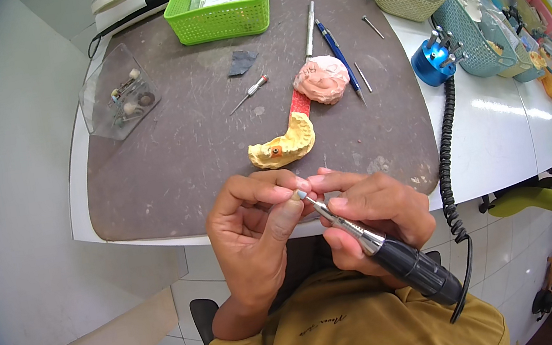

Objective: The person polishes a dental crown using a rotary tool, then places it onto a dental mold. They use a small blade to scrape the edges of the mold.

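Observation:
My right hand (pixel 379 210) grips a black and silver rotary handpiece (pixel 406 267) slantwise, its tip pointing up and left. A small pale blue-white piece (pixel 302 194) shows at that tip, against the fingertips of my left hand (pixel 248 227). Those fingers are pinched together; whatever lies between them is too small and covered to name. Just beyond my hands, a yellow dental cast (pixel 293 142) lies on the mat, with an orange patch around a dark hole. Behind it sit a red strip (pixel 299 103) and a pink-and-white dental cast (pixel 321 81).
On the brown mat (pixel 195 163) lie a small screwdriver (pixel 250 93), a blue pen-like tool (pixel 338 54) and a grey scrap (pixel 242 62). A clear box (pixel 119 92) stands left, a green basket (pixel 219 19) at the back. The coiled cord (pixel 449 159) hangs right, near a blue bur holder (pixel 433 62).

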Demonstrator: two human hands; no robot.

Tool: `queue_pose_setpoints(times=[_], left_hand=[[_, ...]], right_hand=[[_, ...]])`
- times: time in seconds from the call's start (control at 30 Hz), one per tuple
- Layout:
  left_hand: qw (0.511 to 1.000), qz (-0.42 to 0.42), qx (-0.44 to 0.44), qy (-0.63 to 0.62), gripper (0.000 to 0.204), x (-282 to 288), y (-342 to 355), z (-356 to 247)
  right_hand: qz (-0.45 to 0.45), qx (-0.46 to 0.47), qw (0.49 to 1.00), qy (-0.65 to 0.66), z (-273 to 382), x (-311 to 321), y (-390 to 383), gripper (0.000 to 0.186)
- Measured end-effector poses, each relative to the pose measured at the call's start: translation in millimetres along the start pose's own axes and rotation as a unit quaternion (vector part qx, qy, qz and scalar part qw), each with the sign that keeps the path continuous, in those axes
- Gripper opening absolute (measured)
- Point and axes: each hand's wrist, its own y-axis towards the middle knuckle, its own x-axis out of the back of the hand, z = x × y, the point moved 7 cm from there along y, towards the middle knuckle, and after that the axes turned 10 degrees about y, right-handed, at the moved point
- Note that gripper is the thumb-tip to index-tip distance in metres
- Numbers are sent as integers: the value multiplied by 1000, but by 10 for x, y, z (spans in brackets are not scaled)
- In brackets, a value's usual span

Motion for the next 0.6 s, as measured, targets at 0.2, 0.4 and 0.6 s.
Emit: queue_pose_setpoints(times=[0.2, 0.4, 0.6], left_hand=[[1000, 2, 0, -5, 11, -3, 1, 0], [1000, -2, 1, -4, 11, 0, -3, 1], [1000, 2, 3, 0, 11, 5, 1, 9]], right_hand=[[3, -6, 1000, 4, -1, -1, -1, 29], [4, -7, 1000, 0, 6, -5, 7, 30], [4, -3, 1000, -2, 1, -1, 3, 30]])
